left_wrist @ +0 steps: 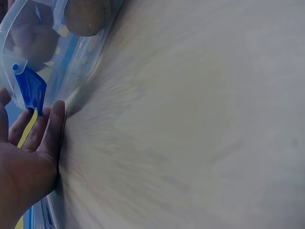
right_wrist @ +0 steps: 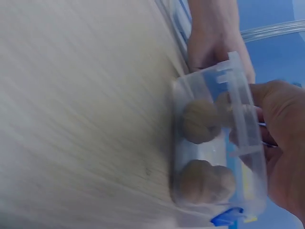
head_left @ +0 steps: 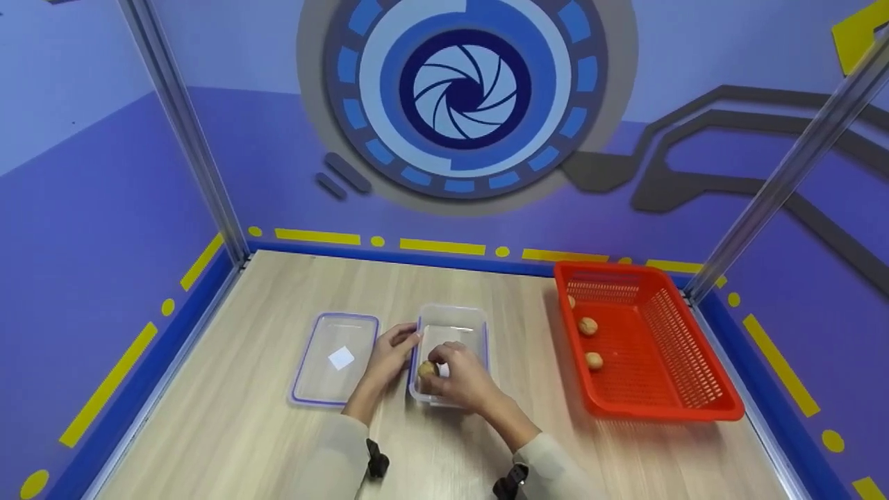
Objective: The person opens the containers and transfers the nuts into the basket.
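A clear plastic box [head_left: 453, 316] with a blue-edged rim stands in front of me. My left hand [head_left: 390, 354] is at its left side; in the left wrist view its rather straight fingers [left_wrist: 56, 121] touch near a blue latch [left_wrist: 32, 88]. My right hand [head_left: 462, 375] reaches into the box from above and pinches a walnut [head_left: 426, 369] between thumb and fingers. Through the box wall in the right wrist view, a walnut [right_wrist: 200, 126] shows near the fingertips, with more walnuts [right_wrist: 194, 182] lying at the latch end.
The box's clear lid [head_left: 316, 375], with a blue seal and a white square label [head_left: 341, 358], lies flat at the left. To the right stands a red perforated basket [head_left: 667, 411] holding a few walnuts [head_left: 588, 326] along its left side. Blue panels [head_left: 229, 160] enclose the wooden table [head_left: 229, 389].
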A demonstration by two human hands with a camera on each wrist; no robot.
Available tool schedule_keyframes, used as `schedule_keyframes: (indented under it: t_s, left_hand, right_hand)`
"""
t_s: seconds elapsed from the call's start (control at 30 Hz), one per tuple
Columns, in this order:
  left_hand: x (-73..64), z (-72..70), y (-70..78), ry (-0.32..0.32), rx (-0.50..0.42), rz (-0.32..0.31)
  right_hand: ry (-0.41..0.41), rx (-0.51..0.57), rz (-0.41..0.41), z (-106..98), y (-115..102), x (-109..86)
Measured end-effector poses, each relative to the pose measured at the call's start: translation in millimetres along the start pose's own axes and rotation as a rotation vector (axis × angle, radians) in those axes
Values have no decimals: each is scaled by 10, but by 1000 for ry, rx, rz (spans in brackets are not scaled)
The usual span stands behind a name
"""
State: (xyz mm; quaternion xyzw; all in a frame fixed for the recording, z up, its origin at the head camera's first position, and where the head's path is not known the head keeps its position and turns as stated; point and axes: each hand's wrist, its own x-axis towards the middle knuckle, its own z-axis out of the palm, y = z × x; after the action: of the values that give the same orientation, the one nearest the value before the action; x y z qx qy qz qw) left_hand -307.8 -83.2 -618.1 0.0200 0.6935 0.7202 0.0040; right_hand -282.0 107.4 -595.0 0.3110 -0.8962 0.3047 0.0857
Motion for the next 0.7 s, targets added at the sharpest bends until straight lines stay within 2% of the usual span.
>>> schedule_keyframes:
  t_s: [0.23, 0.37, 0.47, 0.7]
  left_hand:
    - [153, 20, -313, -4, -53, -10]
    - [145, 29, -325, -13, -53, -17]
    - [136, 6, -309, -8, -49, -35]
    - [147, -25, -311, 7, -45, -44]
  right_hand:
    - [-18, 68, -23, -383, 40, -80]
    - [-11, 119, 14, -680, 128, -167]
    - [19, 110, 41, -907, 199, -228]
    - [161, 93, 82, -1423, 468, -380]
